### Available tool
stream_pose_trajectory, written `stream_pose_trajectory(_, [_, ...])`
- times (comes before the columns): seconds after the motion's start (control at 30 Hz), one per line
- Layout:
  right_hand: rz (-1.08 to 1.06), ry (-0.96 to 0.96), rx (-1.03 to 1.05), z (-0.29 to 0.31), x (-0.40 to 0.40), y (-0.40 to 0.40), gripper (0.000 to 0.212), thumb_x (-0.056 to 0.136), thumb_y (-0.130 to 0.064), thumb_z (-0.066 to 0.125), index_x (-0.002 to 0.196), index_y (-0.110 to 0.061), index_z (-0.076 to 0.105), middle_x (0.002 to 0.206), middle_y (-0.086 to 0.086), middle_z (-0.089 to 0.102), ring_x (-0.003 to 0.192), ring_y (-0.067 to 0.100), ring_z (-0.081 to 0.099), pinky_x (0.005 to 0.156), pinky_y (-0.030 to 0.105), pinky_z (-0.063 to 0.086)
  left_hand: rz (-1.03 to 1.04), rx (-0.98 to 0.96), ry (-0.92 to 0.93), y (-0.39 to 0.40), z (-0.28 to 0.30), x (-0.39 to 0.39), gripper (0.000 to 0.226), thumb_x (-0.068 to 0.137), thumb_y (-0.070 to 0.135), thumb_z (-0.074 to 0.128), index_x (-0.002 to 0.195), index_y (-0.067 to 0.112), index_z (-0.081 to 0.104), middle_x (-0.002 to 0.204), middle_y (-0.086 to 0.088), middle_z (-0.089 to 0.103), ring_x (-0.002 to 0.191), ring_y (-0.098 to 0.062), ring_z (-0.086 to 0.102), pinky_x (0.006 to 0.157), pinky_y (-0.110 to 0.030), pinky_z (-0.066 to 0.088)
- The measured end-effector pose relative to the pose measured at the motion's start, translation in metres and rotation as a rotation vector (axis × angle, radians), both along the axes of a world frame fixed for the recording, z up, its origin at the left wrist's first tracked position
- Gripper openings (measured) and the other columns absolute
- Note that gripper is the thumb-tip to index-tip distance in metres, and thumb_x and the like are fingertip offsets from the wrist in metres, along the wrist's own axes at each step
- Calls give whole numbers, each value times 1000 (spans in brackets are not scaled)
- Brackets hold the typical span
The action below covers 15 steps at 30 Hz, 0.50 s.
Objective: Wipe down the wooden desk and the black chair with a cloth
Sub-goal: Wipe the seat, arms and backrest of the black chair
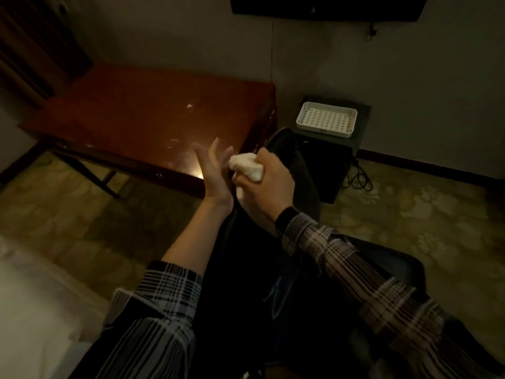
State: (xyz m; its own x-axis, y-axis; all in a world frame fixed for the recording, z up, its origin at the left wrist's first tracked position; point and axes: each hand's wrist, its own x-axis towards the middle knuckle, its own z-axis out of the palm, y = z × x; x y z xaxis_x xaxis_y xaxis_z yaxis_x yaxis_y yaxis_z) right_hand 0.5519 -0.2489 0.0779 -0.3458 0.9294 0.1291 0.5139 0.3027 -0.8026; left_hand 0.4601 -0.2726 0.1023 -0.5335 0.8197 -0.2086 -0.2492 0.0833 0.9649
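Right hand (266,184): fingers curled round a bunched white cloth (247,168), held above the black chair (297,165).
Left hand (214,173): fingers straight and spread, palm toward the cloth, just beside it, holding nothing.
Wooden surface (142,116): glossy, ahead on the left, beside the chair.
White tray (326,123): on a dark stand by the wall.
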Motion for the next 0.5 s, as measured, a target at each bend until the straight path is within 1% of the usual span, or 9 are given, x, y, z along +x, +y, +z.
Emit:
stream_pose_trajectory(0.1, [2,12,2,7,-2,6,35,77,-39,70,85,-25,38,92,-2,54,81,15,51,67,29,36,0,18,40,-11,4,5,73,95,55,-4,145,16,31,122,-1,52,88,3,51,68,-15,38])
stream_pose_trajectory(0.13, [5,6,19,8,-3,8,36,78,-39,69,85,-25,38,91,-2,52,81,15,50,66,29,34,3,22,32,-13,5,4,73,95,55,-3,146,16,29,114,2,52,86,3,50,71,-15,40])
stream_pose_trajectory(0.2, [16,6,40,6,-4,7,35,79,-38,69,86,-24,37,91,-3,51,81,15,49,66,28,33,-27,18,-51,-22,7,1,73,94,59,-1,148,17,25,109,4,52,93,-6,53,85,-25,44])
stream_pose_trajectory(0.27, [24,11,35,7,-3,5,34,80,-38,67,85,-23,37,91,-1,51,81,16,49,67,29,35,-91,-13,-122,-40,8,-2,72,94,59,3,148,16,22,128,-3,50,118,-21,50,98,-36,38])
stream_pose_trajectory(0.3, [20,7,24,9,-3,6,33,80,-38,66,85,-23,37,92,0,52,81,17,50,68,31,37,-130,-48,-138,-52,9,-3,72,94,60,4,149,16,20,141,-7,43,130,-26,41,100,-38,34])
stream_pose_trajectory(0.33, [12,-7,18,12,-4,5,33,80,-39,66,86,-23,37,92,0,52,82,18,51,69,32,40,-170,-87,-160,-63,9,-3,73,92,62,3,149,19,19,148,-8,35,136,-28,33,101,-39,31])
stream_pose_trajectory(0.37, [9,-28,23,14,-4,3,33,79,-39,66,86,-23,38,93,1,53,83,19,52,69,33,42,-192,-112,-196,-73,7,-2,75,90,65,1,150,23,17,151,-8,30,139,-28,29,101,-39,30])
stream_pose_trajectory(0.43, [33,-49,41,15,-3,-13,31,79,-40,66,90,-23,43,97,1,55,86,20,55,72,34,46,-160,-85,-242,-86,-1,0,76,88,68,0,149,27,18,152,-7,28,139,-28,27,106,-42,28])
stream_pose_trajectory(0.5, [123,-40,36,8,5,-47,31,77,-40,69,95,-24,49,100,-2,55,88,17,54,74,35,47,-81,-37,-223,-92,-4,2,73,90,66,0,148,27,20,147,-3,37,134,-24,34,107,-42,29])
